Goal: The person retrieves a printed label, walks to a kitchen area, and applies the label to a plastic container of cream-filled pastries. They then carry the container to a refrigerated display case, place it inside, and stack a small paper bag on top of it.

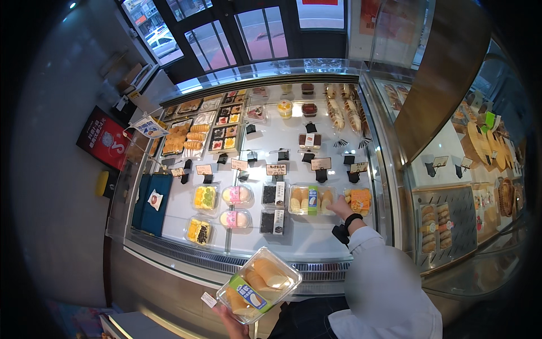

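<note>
My left hand [232,323] grips a clear plastic box of bread rolls [269,272] with a green label band, tilted in front of the case's near edge. A small white tag [208,299] sticks out beside that hand. Inside the display case, my right hand [340,209] has its fingers closed at the right end of a second box of bread rolls [297,199], also green-banded. Close to the right of this hand lies a clear box with an orange label [359,199]. A black band [354,218] circles my right wrist.
Left of the second roll box sit dark cakes in boxes [272,194], round pink-banded cakes [236,195] and fruit-topped boxes [205,198]. Price cards on black clips [320,164] stand behind them. A glass rim [265,70] borders the case; bread trays [443,226] lie at right.
</note>
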Available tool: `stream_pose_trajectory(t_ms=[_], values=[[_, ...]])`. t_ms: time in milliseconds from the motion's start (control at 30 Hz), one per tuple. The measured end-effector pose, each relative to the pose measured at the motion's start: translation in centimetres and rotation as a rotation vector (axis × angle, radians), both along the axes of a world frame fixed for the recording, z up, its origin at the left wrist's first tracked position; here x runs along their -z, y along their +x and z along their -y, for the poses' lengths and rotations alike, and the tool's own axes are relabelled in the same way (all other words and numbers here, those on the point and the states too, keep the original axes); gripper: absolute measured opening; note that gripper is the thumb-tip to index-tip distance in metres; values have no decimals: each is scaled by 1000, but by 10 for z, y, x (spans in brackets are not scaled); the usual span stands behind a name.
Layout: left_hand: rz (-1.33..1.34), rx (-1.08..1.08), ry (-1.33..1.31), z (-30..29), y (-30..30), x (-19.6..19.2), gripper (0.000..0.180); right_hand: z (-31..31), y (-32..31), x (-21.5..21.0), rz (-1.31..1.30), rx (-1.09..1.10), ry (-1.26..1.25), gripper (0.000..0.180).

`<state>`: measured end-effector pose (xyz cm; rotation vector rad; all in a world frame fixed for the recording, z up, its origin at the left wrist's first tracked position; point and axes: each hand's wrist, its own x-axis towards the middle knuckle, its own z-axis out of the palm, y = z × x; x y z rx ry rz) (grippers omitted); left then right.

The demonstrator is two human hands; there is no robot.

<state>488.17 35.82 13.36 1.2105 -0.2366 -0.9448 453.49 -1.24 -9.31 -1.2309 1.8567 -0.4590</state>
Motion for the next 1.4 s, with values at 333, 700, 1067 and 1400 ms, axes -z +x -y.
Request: stream_pose_trajectory(t_ms=[333,700,1067,1400], values=[[216,-14,205,10,-4,-21,40,9,9,6,3,147,251,67],[59,5,-38,42,-14,-29,93,-33,49,-188,550,-732,27,69],[574,113,101,128,1,-17,68,-95,45,-242,921,-277,282,70],[794,188,-45,120,2,28,47,-56,-13,-160,433,-323,333,73]])
